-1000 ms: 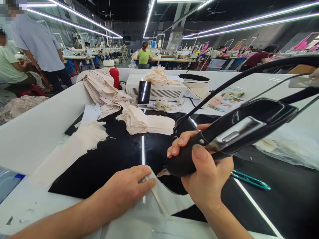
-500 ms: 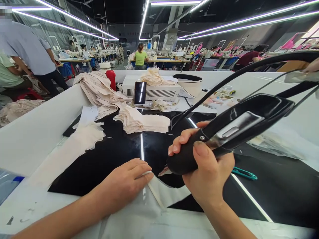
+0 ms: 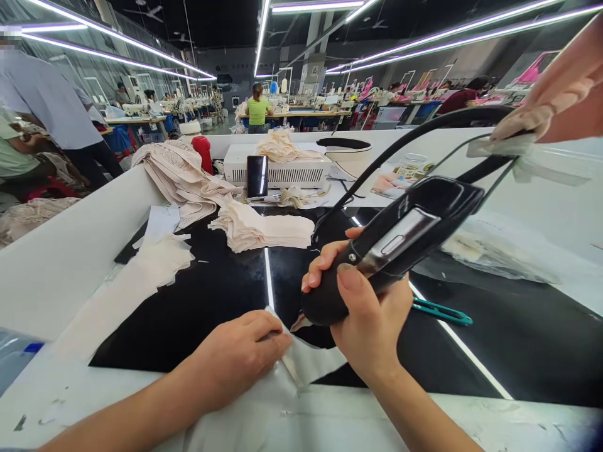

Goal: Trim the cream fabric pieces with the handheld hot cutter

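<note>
From above the worker's head, I see two bare hands over a white worktop (image 3: 117, 402) with a glossy black sheet (image 3: 211, 295) spread across it. The right hand (image 3: 372, 326) has its fingers wrapped firmly around a black, rounded handheld tool with a silver metal lever (image 3: 400, 232), the thumb lying along the side near that lever. The tool slants, its blunt nose low and its wider end raised to the right, and the nose sits just to the right of the left hand (image 3: 240, 351). That left hand lies on a thin, pale grey-white piece of cloth (image 3: 320, 364) near the front edge of the black sheet; its fingers are bent and close together over the cloth's folded edge, but I can't tell whether they pinch it. Nor can I tell whether the nose touches the cloth. A thick black cable (image 3: 384, 154) arcs behind the tool. Just right of the right hand lies a slim teal cutter-shaped tool (image 3: 443, 311). Farther back is a stack of cream cloth pieces (image 3: 268, 232), with another cream layered cloth pile (image 3: 136, 282) to the left. Behind the stack a dark upright phone (image 3: 257, 177) stands before a white slatted box (image 3: 287, 172), and beyond the worktop a person in a lime-green top (image 3: 257, 113) faces away.
</note>
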Tool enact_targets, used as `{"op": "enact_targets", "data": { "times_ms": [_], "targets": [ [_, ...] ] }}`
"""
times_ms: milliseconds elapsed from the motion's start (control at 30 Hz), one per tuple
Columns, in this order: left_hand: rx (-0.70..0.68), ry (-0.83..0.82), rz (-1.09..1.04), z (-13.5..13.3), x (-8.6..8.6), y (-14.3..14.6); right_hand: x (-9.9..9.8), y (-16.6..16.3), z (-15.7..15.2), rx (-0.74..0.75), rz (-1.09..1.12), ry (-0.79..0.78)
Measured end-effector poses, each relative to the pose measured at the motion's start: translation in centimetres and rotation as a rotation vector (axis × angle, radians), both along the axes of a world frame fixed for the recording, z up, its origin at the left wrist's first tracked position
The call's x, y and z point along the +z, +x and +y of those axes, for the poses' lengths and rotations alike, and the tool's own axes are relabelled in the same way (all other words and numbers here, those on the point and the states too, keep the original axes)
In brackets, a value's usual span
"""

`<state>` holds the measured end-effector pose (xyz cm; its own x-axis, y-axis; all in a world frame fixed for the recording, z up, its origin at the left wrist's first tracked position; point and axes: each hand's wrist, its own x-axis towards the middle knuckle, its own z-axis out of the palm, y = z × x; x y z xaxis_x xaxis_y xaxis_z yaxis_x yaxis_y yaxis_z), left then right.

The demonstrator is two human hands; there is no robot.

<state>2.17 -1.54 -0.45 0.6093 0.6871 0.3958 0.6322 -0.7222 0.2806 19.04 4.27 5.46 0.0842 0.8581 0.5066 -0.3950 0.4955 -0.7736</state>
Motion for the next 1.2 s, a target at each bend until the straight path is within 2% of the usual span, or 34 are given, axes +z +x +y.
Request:
{"op": "enact_targets", "data": {
  "times_ms": [333,633,933,1200],
  "targets": [
    [0.009,0.019,0.026,-0.3,0.5,0.3,-0.2,0.1,-0.2,0.012,-0.040,0.031],
    [-0.002,0.073,0.051,0.3,-0.1,-0.8,0.3,0.2,0.0,-0.024,-0.018,0.026],
    [-0.010,0.122,0.044,0.9,-0.4,-1.5,-0.1,0.4,-0.1,0.000,-0.004,0.017],
    [-0.133,0.173,0.105,2.4,0.0,-2.8,0.2,0.8,0.1,-0.121,-0.015,0.020]
  ]
}}
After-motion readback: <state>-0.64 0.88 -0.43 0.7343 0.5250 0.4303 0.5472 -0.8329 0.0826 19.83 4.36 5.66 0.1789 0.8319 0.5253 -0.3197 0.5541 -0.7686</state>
